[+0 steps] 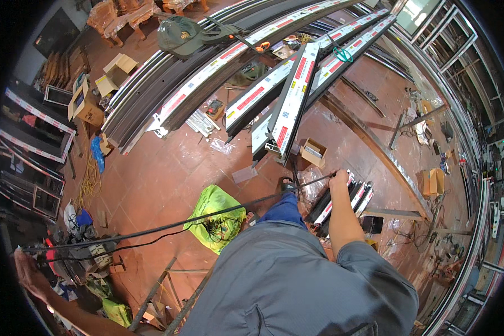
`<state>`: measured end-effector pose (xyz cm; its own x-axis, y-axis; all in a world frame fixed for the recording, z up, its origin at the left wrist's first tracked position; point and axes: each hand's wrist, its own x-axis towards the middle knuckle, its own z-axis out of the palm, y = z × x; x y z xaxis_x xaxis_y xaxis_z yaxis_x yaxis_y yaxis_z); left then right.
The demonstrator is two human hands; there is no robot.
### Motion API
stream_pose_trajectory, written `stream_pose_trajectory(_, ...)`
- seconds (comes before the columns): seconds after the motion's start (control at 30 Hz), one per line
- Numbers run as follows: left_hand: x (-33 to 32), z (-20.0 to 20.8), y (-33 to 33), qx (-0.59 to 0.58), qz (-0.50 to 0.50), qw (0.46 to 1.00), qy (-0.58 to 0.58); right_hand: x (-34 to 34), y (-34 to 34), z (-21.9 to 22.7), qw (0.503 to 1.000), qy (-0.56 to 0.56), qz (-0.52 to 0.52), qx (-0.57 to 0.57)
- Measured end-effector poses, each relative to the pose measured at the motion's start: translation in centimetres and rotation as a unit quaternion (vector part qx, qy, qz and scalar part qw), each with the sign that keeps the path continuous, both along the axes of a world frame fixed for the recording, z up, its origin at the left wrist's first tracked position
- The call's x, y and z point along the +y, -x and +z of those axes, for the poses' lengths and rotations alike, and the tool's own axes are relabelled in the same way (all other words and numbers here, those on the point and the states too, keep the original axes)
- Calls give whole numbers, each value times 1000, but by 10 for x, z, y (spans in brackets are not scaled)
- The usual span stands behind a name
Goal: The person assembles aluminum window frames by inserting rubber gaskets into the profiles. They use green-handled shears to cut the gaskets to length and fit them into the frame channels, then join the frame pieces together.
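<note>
A long black flexible strip (190, 225), like rubber seal, is stretched across my front between both hands. My right hand (337, 180) is closed on its right end, arm reaching forward. Far out to the left, my left hand (32, 273) grips the other end near the picture's rim; its fingertips are partly hidden. A second, thinner black length (145, 242) sags just below the taut one. Beneath the strip lies a yellow-green plastic bag (215, 207) with dark coiled strip on it. Several short white-faced profiles (357, 196) lie beside my right hand.
Long dark profiles with white film (285, 101) lie in front. A small open cardboard box (313, 152) stands near their ends. A long brown beam (383, 148) crosses the tiled floor at right. Tools and bags (87, 257) are heaped at left. A cap (179, 36) rests on the profiles.
</note>
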<state>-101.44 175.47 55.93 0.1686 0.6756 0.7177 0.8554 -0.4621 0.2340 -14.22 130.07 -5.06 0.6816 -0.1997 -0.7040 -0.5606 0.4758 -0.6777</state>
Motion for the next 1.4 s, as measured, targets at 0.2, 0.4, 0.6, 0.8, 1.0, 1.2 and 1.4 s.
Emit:
stream_pose_trajectory(0.2,76,-124,56,-269,-62,933,230,22,20,76,995,-68,-71,11)
stream_pose_trajectory(0.4,97,-312,93,41,182,941,281,30,56,121,988,-143,47,-41)
stream_pose_trajectory(0.6,-79,-485,-232,-206,-296,762,538,66,208,184,892,-84,435,-88)
stream_pose_trajectory(0.8,-253,-414,-468,-254,-451,502,693,86,262,224,709,-23,682,-179)
stream_pose_trajectory(1.0,-234,-370,-459,-126,-421,574,690,87,243,244,817,47,543,-188)
stream_pose_trajectory(1.2,-250,-364,-483,-214,-409,584,668,80,237,253,785,-3,585,-203)
stream_pose_trajectory(1.4,-254,-364,-511,-220,-334,611,683,89,194,246,872,-38,480,-93)
